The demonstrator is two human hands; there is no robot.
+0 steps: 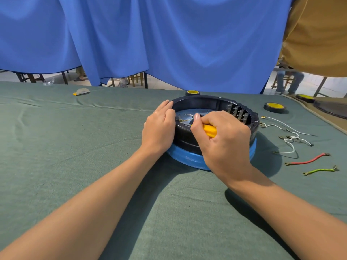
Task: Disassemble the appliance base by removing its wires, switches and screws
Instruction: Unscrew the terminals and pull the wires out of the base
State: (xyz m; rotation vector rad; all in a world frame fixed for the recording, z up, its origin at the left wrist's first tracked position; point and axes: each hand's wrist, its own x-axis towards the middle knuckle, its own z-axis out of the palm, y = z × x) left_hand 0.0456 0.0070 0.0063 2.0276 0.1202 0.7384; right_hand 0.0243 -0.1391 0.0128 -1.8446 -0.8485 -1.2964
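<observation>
Right hand (223, 139) around yellow screwdriver handle (210, 130)

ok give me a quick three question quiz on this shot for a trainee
1. True or false: the right hand grips a yellow-handled tool.
2. The left hand rests on: A the appliance base; B a tape roll; C a red wire.
3. Fill in: right of the base, beside the white wires and the red wire, lies a ____ wire.
Key: 1 true; 2 A; 3 green, the green wire.
</observation>
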